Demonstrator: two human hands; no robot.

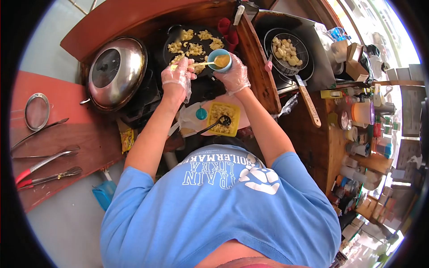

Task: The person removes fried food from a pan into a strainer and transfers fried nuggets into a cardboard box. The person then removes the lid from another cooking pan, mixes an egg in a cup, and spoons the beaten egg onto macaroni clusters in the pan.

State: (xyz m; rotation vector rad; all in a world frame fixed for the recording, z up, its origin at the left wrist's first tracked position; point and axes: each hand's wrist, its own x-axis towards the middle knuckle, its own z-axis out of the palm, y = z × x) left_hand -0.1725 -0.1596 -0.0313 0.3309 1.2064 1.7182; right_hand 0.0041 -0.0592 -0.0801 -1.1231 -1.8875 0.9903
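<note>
My left hand [178,75], in a clear plastic glove, is closed around the handle of a pale spoon [203,64]. The spoon reaches right into a light blue cup [219,57] with something tan in it. My right hand [236,76], gloved too, grips that cup. Both hands are over the near edge of a round black pan [173,35], where several clumps of chopped yellowish food [195,49] lie apart. Below my hands, a yellow square container [239,117] holds similar pieces and a black ladle [223,120].
A large domed metal lid [117,73] stands left of the pan. Tongs [47,166] and a strainer [37,111] lie on the red table [85,129]. Right of a wooden partition [259,62], a wok holds a long-handled skimmer [308,100] with pale pieces [286,51]. A teal-capped bottle [201,114] is near the container.
</note>
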